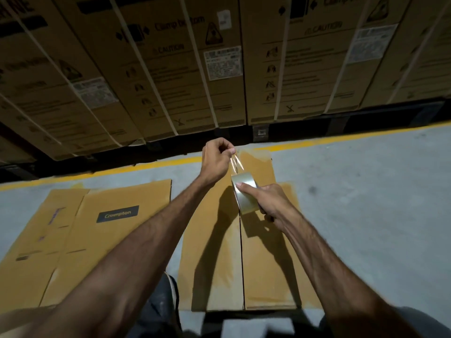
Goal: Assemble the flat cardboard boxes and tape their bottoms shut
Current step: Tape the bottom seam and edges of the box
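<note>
Your left hand [214, 162] pinches the tape end; your right hand [266, 201] grips the tape roll [245, 193], above the box seam [241, 252] running lengthwise toward you.

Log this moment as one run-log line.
step: pulling tape | left hand: pinches tape end | right hand: grips tape roll | box: flaps closed, seam untaped
</note>
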The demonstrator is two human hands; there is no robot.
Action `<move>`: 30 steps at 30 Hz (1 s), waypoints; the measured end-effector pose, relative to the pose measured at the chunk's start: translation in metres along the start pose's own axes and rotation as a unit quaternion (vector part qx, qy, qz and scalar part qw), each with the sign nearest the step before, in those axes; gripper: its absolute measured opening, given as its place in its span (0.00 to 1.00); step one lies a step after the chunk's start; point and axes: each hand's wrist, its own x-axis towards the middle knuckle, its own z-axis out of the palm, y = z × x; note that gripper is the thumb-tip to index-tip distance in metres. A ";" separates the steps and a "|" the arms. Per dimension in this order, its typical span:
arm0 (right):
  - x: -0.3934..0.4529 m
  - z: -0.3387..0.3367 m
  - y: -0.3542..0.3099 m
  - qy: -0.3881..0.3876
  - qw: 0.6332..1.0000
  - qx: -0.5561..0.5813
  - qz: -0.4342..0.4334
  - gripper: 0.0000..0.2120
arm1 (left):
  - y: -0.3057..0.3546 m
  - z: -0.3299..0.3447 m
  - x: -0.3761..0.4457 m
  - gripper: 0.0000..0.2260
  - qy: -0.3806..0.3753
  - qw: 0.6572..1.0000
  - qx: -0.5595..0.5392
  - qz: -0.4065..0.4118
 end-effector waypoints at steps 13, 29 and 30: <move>0.210 0.043 0.018 0.047 0.996 0.070 0.022 0.23 | -0.155 0.089 0.206 0.07 -0.131 0.988 0.048 -0.070; 0.241 0.067 -0.002 0.100 0.988 0.090 0.073 0.19 | -0.214 0.121 0.252 0.12 -0.271 0.943 0.028 -0.192; 0.240 0.066 -0.005 0.092 0.987 0.105 0.077 0.15 | -0.215 0.121 0.254 0.11 -0.279 0.940 0.023 -0.193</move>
